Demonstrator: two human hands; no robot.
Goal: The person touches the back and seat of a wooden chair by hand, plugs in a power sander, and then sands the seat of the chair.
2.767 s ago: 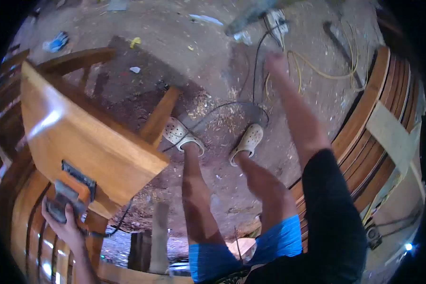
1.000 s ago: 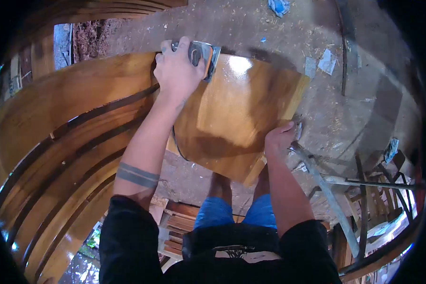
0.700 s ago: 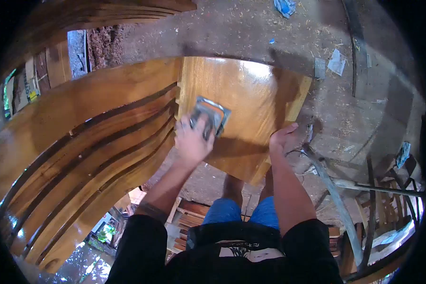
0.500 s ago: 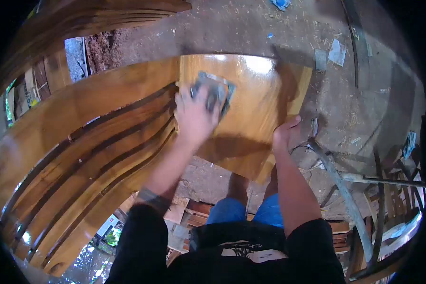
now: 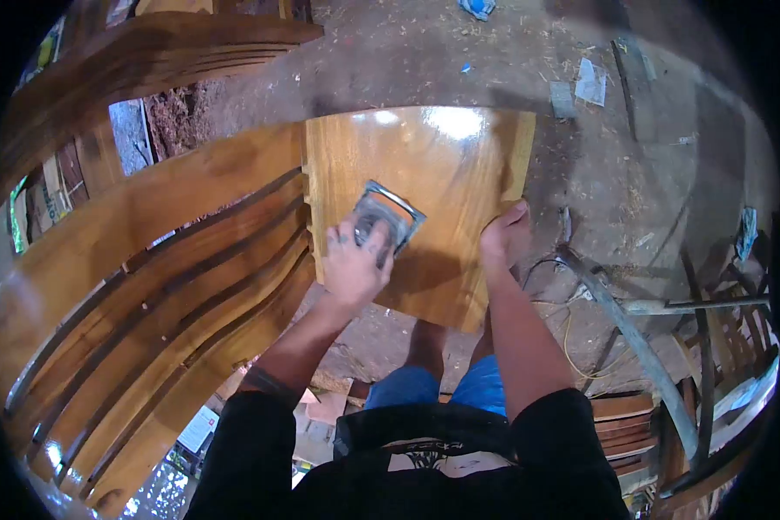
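My left hand (image 5: 355, 264) is wrapped round a grey sanding tool (image 5: 388, 217) with a metal frame, which lies flat on a glossy wooden panel (image 5: 442, 208). At the panel's right edge is my right hand (image 5: 505, 232), its fingers curled against the wood; its fingertips are partly hidden. To the left, a curved wooden backrest with long slats (image 5: 208, 260) meets the panel's left edge. Light reflects brightly near the panel's far edge.
Another dark wooden piece (image 5: 173, 39) stands at the upper left. On the ground at the upper right lie paper scraps (image 5: 590, 82). A grey metal bar (image 5: 637, 342), a thin cable and more slatted wood (image 5: 624, 429) are at the lower right.
My left hand has moved the sanding tool toward my body, from the panel's far left part to nearer its middle. The view has shifted slightly; my right hand stays at the panel's right edge.
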